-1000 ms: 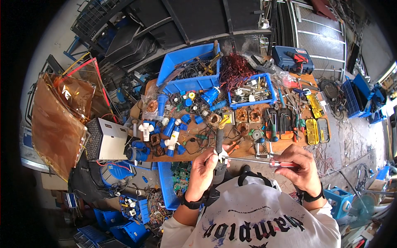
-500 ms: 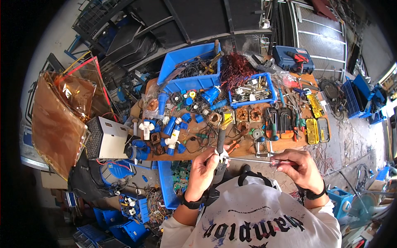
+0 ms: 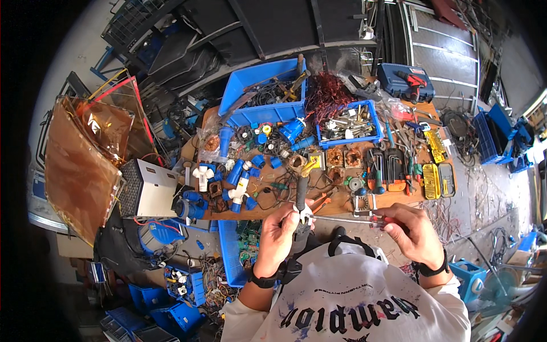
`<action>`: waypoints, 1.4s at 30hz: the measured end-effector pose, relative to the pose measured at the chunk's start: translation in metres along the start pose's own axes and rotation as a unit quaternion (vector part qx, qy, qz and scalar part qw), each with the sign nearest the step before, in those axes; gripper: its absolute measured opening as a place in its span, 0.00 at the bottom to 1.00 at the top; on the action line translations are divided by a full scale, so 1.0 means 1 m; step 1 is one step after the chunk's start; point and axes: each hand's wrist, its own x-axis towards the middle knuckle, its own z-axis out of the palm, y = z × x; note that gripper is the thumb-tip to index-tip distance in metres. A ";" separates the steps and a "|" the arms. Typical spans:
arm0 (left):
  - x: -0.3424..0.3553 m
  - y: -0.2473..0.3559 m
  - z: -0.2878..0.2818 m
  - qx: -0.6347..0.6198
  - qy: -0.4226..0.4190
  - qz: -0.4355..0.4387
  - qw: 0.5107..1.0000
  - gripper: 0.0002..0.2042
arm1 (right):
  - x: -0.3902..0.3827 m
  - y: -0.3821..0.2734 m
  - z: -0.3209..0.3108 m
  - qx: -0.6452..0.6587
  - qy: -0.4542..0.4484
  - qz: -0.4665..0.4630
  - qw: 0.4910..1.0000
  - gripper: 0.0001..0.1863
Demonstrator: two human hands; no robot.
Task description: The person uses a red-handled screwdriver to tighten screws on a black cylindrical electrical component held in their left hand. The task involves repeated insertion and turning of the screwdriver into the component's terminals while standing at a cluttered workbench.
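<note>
- Since a second ago, our right hand [image 3: 412,229] has shifted its fingers on one screwdriver [image 3: 345,220], hiding more red handle; the grip is partly curled around it.
- Our left hand [image 3: 280,232] remains closed round one dark rod [image 3: 302,195].
- Both tools are at the wooden table's [image 3: 273,211] near edge.
- On the table: two blue crates [image 3: 263,115] [image 3: 349,141], one red drill [image 3: 417,84].

At four o'clock the screwdriver [image 3: 345,220] has a silver shaft and a clear-and-red handle [image 3: 377,224]; at five, the shirt [image 3: 353,273] is white with black lettering and purplish smudges. The bin [image 3: 268,116] at twelve is blue, the wire tangle [image 3: 329,98] at one dark red, the sheet [image 3: 74,171] at nine brown.
</note>
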 end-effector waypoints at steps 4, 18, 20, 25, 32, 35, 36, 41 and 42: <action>0.001 0.001 0.002 0.001 0.000 -0.006 1.000 0.26 | 0.002 -0.002 -0.004 0.014 -0.037 0.046 0.998 0.14; 0.007 -0.001 0.004 -0.021 0.000 -0.015 1.000 0.25 | 0.003 0.016 0.004 0.057 0.055 -0.061 0.995 0.18; 0.010 0.001 0.006 -0.022 0.003 -0.021 1.000 0.25 | 0.004 0.014 0.003 0.063 0.044 -0.024 0.997 0.16; 0.011 0.000 0.004 -0.011 0.008 -0.022 1.000 0.25 | 0.010 0.006 -0.006 0.056 -0.029 0.031 0.998 0.12; 0.009 -0.002 -0.007 0.019 0.019 -0.020 0.999 0.25 | 0.019 0.015 0.006 0.036 0.012 -0.033 0.999 0.13; 0.005 -0.005 -0.018 0.009 0.034 -0.035 0.999 0.25 | 0.025 0.013 0.020 -0.005 0.047 -0.076 0.996 0.14; 0.005 -0.004 -0.022 0.001 0.039 -0.039 0.998 0.25 | 0.026 0.011 0.023 -0.023 0.048 -0.079 0.995 0.14; 0.003 0.002 -0.048 -0.020 0.029 -0.040 0.999 0.24 | 0.036 -0.007 0.046 0.040 0.037 -0.033 0.998 0.15; 0.002 0.003 -0.056 -0.025 0.029 -0.041 0.998 0.24 | 0.039 -0.013 0.050 0.022 0.026 -0.014 0.999 0.15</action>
